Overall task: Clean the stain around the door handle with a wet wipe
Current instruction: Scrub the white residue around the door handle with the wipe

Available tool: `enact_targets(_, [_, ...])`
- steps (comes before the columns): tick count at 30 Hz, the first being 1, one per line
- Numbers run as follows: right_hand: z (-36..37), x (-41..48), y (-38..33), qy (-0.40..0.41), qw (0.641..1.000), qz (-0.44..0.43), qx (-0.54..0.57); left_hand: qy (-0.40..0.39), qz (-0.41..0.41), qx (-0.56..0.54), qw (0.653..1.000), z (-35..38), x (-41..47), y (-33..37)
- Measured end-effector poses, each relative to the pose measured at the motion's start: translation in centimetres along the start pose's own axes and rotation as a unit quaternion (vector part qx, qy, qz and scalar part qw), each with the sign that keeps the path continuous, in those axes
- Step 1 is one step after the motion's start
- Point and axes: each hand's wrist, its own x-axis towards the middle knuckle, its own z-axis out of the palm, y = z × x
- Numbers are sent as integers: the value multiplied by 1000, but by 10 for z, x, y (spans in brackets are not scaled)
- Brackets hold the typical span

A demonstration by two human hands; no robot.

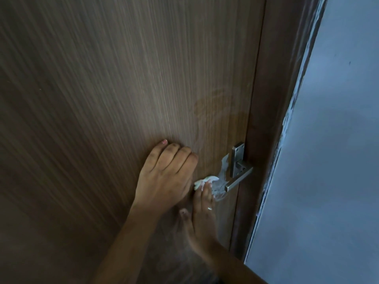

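A brown wood-grain door (102, 99) fills the view. Its silver lever handle (239, 181) sits on a metal backplate (236, 158) near the door's right edge. My right hand (202, 214) presses a crumpled white wet wipe (203, 181) flat against the door just left of the lever, fingers straight, a ring on one finger. My left hand (166, 173) rests flat on the door to the left of the wipe, holding nothing. A wet smear (213, 107) darkens the wood above the handle. Torn clear film (222, 171) hangs around the backplate.
The dark brown door frame (272, 119) runs down the right of the door. Beyond it is a pale grey wall (328, 160) with rough white paint along its edge.
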Motion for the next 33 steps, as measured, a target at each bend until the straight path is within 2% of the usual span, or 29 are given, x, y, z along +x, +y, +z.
enact_targets(4, [-6,16,1,18,996,64,55,0,2,1,1000,1,0,1])
enact_targets(10, [4,6,-8,21,998,-50,-21,1,1,-3,1000,0,0,1])
enact_targets(12, [6,3,4,23,1000,-9,-3,0,-1,-5,1000,0,0,1])
enact_targets(15, [-3,25,-3,63,991,80,84,-8,3,-3,1000,0,-1,0])
enact_targets(20, [-29,73,-39,153,982,59,97,-16,1,0,1000,-1,-1,1])
enact_targets(23, [-30,80,-45,176,959,136,173,-7,3,4,1000,0,0,1])
enact_targets(26, [-25,70,-44,149,912,263,276,-5,8,13,1000,1,-1,1])
enact_targets(28, [-23,61,-41,116,891,312,309,-4,12,16,1000,1,0,0])
enact_targets(33, [-34,63,-43,100,906,342,229,-2,7,13,1000,0,0,1])
